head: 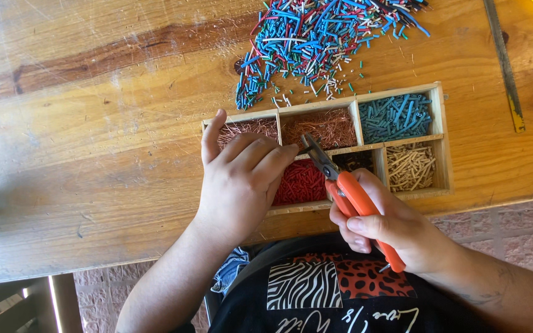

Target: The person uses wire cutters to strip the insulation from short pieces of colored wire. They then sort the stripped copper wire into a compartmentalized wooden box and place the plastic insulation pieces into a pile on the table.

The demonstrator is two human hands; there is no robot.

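Two bare hands are seen over a shallow wooden tray divided into six compartments (440, 139), which is set near the front edge of the scratched wooden desk (94, 123). A pair of small wire cutters with orange handles (347, 191) is grasped in the right hand (390, 225), its grip clenched round the handles. The metal tips are pointed at the left hand (242, 179), whose fingers are pinched together at the tips; a short piece of wire seems to be held there, though it is too small to be made out. Stripped copper strands (328, 126) are held in the two upper-left compartments, teal sleeves (396, 116), red sleeves (300, 182) and cream sleeves (409, 166) in others. A loose heap of mixed coloured wire offcuts (316, 43) is spread beyond the tray. A stripping or snipping cut appears to be in hand; steady alignment of tips and piece would be called for next.
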